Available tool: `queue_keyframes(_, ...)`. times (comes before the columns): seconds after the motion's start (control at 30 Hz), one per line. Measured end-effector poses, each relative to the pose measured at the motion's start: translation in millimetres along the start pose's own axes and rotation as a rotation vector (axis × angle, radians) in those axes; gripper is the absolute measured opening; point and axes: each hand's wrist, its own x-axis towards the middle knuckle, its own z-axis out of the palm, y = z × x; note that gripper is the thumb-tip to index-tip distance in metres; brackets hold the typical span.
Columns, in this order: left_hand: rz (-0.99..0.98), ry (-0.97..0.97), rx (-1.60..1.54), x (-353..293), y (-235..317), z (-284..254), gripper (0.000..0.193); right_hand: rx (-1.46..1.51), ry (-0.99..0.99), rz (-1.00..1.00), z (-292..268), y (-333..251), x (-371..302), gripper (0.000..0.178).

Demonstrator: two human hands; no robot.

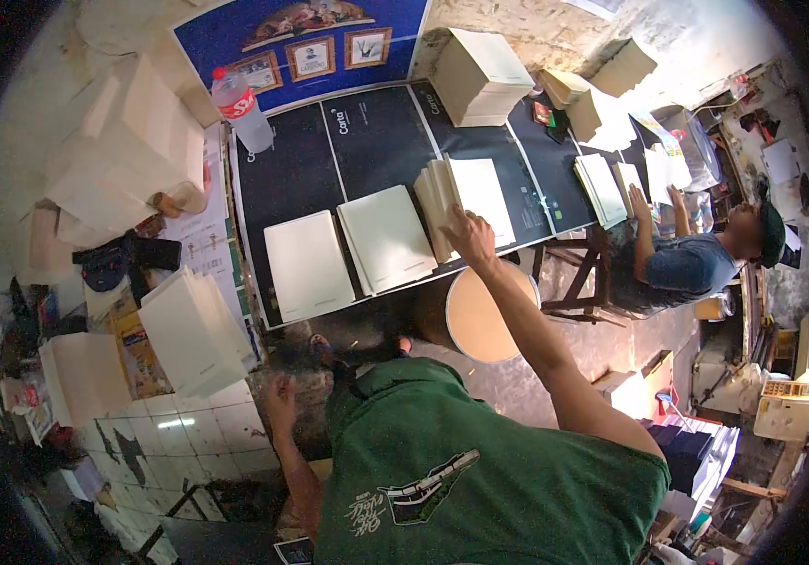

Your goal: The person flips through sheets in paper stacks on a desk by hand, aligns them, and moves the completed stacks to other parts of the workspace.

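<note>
My right hand [468,235] reaches across to the near edge of a thick, slightly fanned stack of cream paper sheets [435,202]. Its bent fingers grip the paper where that stack meets a flatter white pile [482,193] on its right. Left of it, two more low piles lie in a row: a white paper pile [385,239] with uneven edges and a leftmost paper pile [308,266]. Away from the table, my left hand [281,407] hangs low at my side in shadow. Its fingers look loosely apart, with nothing seen in them.
A black-covered table [296,155] bears a plastic bottle [241,108] and a tall paper block [482,77]. At right, a seated co-worker [682,259] has both hands by smaller paper piles [602,188]. A round-topped stool [492,311] stands below the table edge. More paper stacks [195,330] are at left.
</note>
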Motion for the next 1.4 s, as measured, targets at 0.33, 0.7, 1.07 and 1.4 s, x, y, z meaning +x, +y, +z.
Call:
queue_keyframes(0.33,0.023,0.030,0.029,-2,-13,5,0.049,0.143,-0.068,0.053,-15,1,7,0.046)
queue_keyframes(0.7,0.128,-0.074,-0.026,0,55,10,0.045,0.143,-0.063,0.017,-21,-3,8,0.041)
queue_keyframes(1.07,0.912,0.001,0.202,55,165,91,0.046,0.107,-0.114,0.208,-5,-28,7,0.076)
queue_keyframes(1.4,1.113,-0.105,0.956,102,158,177,0.043,0.312,0.504,0.083,-69,-50,-15,0.027)
